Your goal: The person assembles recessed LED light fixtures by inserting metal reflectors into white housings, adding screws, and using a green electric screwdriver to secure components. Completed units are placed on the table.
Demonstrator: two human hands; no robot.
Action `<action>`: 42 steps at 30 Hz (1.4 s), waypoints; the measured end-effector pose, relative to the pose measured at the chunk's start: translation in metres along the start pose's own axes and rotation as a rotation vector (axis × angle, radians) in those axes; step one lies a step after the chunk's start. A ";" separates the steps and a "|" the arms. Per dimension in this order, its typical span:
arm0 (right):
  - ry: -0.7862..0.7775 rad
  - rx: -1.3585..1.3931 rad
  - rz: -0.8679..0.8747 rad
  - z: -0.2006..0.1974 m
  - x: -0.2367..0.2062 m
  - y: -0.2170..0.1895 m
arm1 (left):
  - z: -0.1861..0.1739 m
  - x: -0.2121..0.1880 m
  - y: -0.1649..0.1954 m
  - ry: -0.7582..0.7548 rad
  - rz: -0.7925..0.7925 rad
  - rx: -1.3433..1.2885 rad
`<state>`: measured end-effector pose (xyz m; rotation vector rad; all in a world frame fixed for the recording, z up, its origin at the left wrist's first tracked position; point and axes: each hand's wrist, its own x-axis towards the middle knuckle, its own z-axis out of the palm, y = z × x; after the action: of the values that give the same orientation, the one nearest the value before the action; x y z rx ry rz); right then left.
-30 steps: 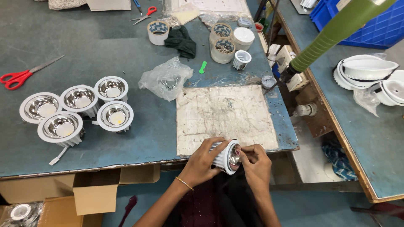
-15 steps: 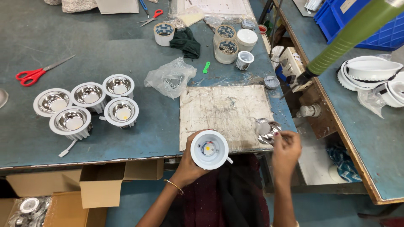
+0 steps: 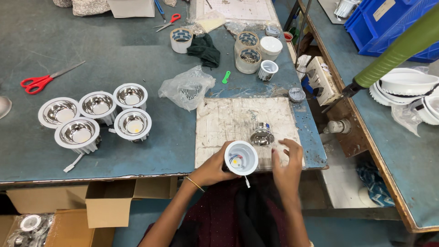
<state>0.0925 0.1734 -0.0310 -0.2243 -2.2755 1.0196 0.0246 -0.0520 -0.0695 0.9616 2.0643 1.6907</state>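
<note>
Four finished downlights [image 3: 98, 114] grouped at 9 o'clock. My left hand [image 3: 212, 167] grips white housing [image 3: 241, 158], reflector absent. My right hand [image 3: 288, 160] open, empty; chrome reflector [image 3: 262, 136] on mat at 12 o'clock, not yet fitted.

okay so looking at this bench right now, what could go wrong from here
The shiny chrome reflector cup sits loose on the worn white work mat, close to the right hand; a careless reach might knock it off the table edge. The left hand holds the white round lamp housing out over the table edge, so it could drop.
</note>
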 end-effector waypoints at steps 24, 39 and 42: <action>-0.645 -0.397 -0.561 -0.012 -0.010 -0.057 | 0.009 -0.010 0.001 0.057 -0.013 0.073; -0.742 -0.441 -0.630 -0.010 0.003 -0.059 | 0.013 -0.011 -0.002 0.057 0.016 0.066; -0.747 -0.449 -0.634 -0.009 0.005 -0.060 | 0.013 -0.011 -0.002 0.054 0.013 0.055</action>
<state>0.0999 0.1401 0.0189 0.7807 -2.9068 0.2503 0.0400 -0.0493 -0.0772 0.9580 2.1537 1.6918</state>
